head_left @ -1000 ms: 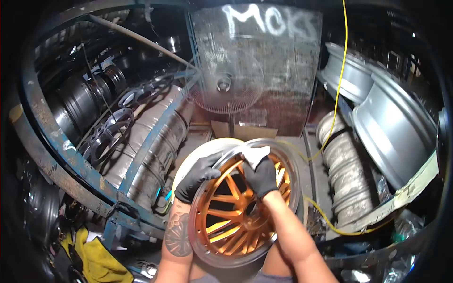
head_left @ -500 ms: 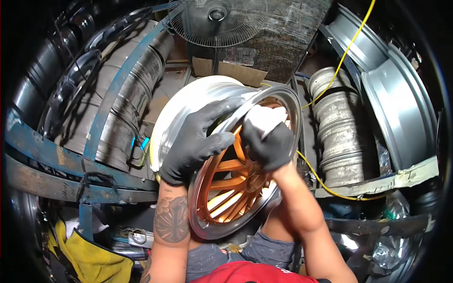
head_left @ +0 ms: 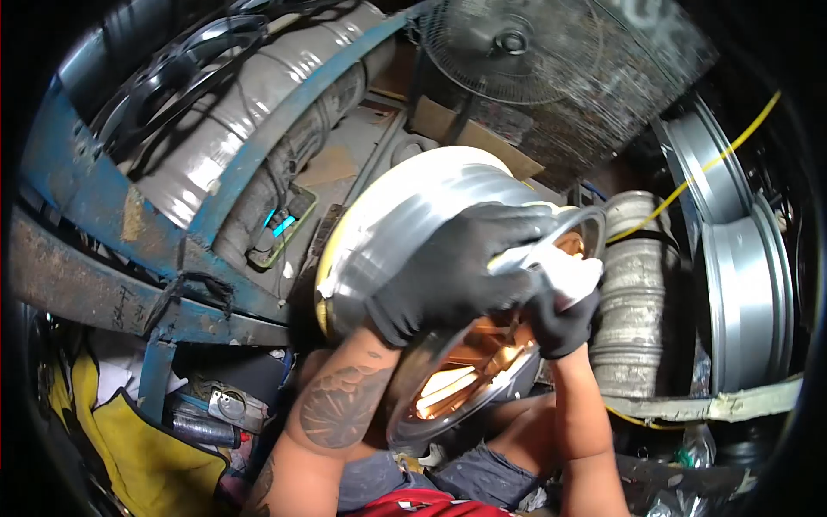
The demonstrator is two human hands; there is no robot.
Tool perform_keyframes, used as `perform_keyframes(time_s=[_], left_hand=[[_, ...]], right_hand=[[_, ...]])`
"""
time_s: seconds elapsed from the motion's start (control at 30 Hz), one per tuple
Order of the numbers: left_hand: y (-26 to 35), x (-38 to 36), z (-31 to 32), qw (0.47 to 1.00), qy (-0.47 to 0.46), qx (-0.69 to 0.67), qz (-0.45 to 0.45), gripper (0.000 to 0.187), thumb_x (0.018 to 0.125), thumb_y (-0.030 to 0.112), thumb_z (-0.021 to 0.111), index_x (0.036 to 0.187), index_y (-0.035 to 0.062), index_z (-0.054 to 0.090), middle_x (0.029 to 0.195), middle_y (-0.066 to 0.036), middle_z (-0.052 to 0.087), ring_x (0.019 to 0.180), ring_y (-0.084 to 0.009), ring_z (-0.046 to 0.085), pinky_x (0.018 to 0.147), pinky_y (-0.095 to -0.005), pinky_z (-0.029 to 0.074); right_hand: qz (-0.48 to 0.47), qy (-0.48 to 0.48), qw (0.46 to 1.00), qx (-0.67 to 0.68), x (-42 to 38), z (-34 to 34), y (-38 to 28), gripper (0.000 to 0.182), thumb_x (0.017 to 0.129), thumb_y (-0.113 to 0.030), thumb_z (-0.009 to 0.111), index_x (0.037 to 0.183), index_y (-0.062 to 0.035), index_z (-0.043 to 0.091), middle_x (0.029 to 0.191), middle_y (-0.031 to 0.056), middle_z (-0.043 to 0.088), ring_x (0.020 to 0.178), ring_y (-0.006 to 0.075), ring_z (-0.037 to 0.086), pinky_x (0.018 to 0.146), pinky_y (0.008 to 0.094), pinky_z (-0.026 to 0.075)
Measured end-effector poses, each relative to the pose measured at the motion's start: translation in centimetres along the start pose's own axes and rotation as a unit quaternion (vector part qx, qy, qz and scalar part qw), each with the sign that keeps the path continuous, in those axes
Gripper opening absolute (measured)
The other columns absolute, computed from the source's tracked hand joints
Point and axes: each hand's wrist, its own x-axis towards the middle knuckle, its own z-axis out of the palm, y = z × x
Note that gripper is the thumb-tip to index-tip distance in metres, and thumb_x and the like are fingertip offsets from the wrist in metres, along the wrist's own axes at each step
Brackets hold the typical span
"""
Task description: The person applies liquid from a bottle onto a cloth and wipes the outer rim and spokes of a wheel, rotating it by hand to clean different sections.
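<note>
Just beneath our left hand (head_left: 448, 276), whose closure we cannot tell, sits the tilted wheel (head_left: 422, 211), and with our right hand (head_left: 560, 324) wrapped around the white cloth (head_left: 567, 273), we should keep pressure light and even.

Under the matt, black-gloved left fingers (head_left: 510, 227), the wheel (head_left: 435, 196) is smooth, glossy metal; the white wad (head_left: 571, 274) in the gloved right fingers (head_left: 543, 320) looks soft, cloth or paper. Right of them, stacked rims (head_left: 633, 302) are dull, rough metal.
</note>
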Motion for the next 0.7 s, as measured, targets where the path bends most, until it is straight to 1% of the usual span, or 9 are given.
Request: perform_keyframes(time_s=[0.07,0.17,0.23,0.33,0.4,0.47,0.53,0.6,0.7], left_hand=[[0.1,-0.1,-0.2,1.0,-0.009,0.022,0.008,0.065,0.082,0.029,0.071,0.136,-0.0049,0.06,0.137,-0.027,0.061,0.13,-0.0388,0.057,0.114,-0.0457,0.04],[-0.3,-0.3,0.1,0.999,0.008,0.019,0.045,0.065,0.085,0.035,0.067,0.137,-0.0036,0.06,0.137,-0.027,0.061,0.131,-0.0422,0.055,0.115,-0.0487,0.037],[-0.1,-0.3,-0.2,0.999,0.011,0.012,0.037,0.063,0.088,0.036,0.063,0.136,-0.0038,0.06,0.135,-0.027,0.062,0.13,-0.042,0.055,0.113,-0.0489,0.038],[0.2,-0.1,0.4,0.998,0.037,0.022,0.042,0.048,0.095,0.03,0.058,0.129,-0.0052,0.063,0.129,-0.026,0.065,0.121,-0.0392,0.061,0.106,-0.0462,0.045],[0.1,-0.6,-0.1,0.995,0.086,-0.045,0.004,0.045,0.097,0.032,0.062,0.12,-0.0057,0.066,0.126,-0.027,0.066,0.117,-0.0413,0.063,0.104,-0.0459,0.048],[-2.6,-0.2,-2.2,0.967,0.233,0.098,-0.042,0.043,0.098,0.034,0.061,0.116,-0.0044,0.067,0.121,-0.025,0.068,0.113,-0.0403,0.065,0.101,-0.0445,0.049],[-5.3,0.5,-5.4,0.901,0.317,0.292,-0.049,0.042,0.098,0.036,0.06,0.115,-0.0021,0.067,0.112,-0.023,0.071,0.106,-0.0405,0.067,0.094,-0.0444,0.052],[-6.2,0.1,-6.1,0.867,0.205,0.33,-0.313,0.043,0.098,0.038,0.059,0.114,-0.0004,0.069,0.101,-0.023,0.072,0.099,-0.0424,0.068,0.086,-0.0458,0.053],[-6.6,-0.1,-4.7,0.857,0.232,0.385,-0.252,0.042,0.098,0.04,0.059,0.111,0.0015,0.07,0.094,-0.024,0.071,0.093,-0.0448,0.067,0.08,-0.0481,0.053]], right_hand=[[-0.018,0.043,0.996,-0.07,-0.8,1.0,0.3,0.019,0.08,-0.013,0.073,0.094,0.0,0.07,0.083,0.0123,0.067,0.073,0.0304,0.064,0.07,0.0393,0.05],[-0.147,-0.113,0.947,-0.264,-2.1,0.5,-2.8,0.021,0.086,-0.003,0.06,0.104,0.0028,0.069,0.098,0.0102,0.071,0.094,0.0248,0.068,0.084,0.0346,0.053],[-0.24,-0.1,0.918,-0.298,-1.7,-0.6,-1.4,0.019,0.089,-0.006,0.062,0.104,0.0031,0.069,0.095,0.0112,0.071,0.092,0.0249,0.069,0.082,0.0361,0.053],[0.009,0.018,0.996,-0.086,0.1,-1.4,0.4,0.017,0.096,-0.002,0.061,0.108,0.0049,0.07,0.095,0.0091,0.072,0.084,0.0189,0.068,0.078,0.0355,0.054],[-0.062,0.062,0.989,-0.115,-0.5,-0.5,1.9,0.014,0.092,0.0,0.065,0.103,0.0048,0.071,0.085,0.0079,0.07,0.079,0.0184,0.067,0.073,0.0311,0.052],[-0.183,0.038,0.957,-0.222,0.6,-1.3,0.1,0.013,0.09,-0.003,0.068,0.1,0.0049,0.071,0.083,0.0079,0.069,0.074,0.0177,0.066,0.069,0.0299,0.051],[-0.095,0.032,0.982,-0.157,-0.1,-1.4,0.4,0.014,0.085,-0.001,0.069,0.099,0.0029,0.072,0.083,0.0123,0.072,0.068,0.0242,0.067,0.066,0.0333,0.051],[-0.161,0.052,0.962,-0.213,0.2,-1.7,0.6,0.016,0.08,-0.006,0.074,0.096,-0.0027,0.071,0.074,0.012,0.065,0.061,0.0295,0.063,0.058,0.0405,0.048],[-0.14,0.046,0.974,-0.172,-0.5,-2.2,0.6,0.017,0.077,-0.007,0.078,0.092,-0.0058,0.073,0.077,0.0105,0.068,0.064,0.0301,0.065,0.062,0.0403,0.051]])
